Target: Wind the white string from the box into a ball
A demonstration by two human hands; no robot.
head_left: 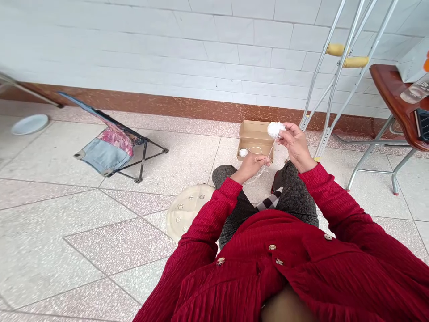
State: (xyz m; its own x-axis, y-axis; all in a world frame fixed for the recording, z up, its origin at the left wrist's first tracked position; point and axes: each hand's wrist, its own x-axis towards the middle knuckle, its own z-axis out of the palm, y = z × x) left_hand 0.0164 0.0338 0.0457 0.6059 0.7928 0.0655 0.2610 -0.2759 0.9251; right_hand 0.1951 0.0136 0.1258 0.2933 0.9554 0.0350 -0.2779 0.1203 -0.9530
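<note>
Raised in front of my knees, my right hand [293, 143] pinches a small, round white yarn piece [275, 129] between thumb and fingers. Whether it is wound or worked yarn is too small to tell. My left hand [253, 166], lower and to the left, is closed on a white yarn strand [272, 147] that runs up to the piece. Loose strands hang below the left fingers. Beyond my hands, an open cardboard box [256, 129] lies on the floor by the wall. Inside it sits a small white yarn ball [243, 152] with a strand trailing from it.
A folding stool [107, 154] stands to the left, with a white plate-like disc [30, 124] farther off. A round cream-coloured lid-like object [186, 212] lies by my left leg. Crutches [331, 89] lean on the wall, right, beside a brown-topped chair [390, 89] bearing a bottle [415, 91].
</note>
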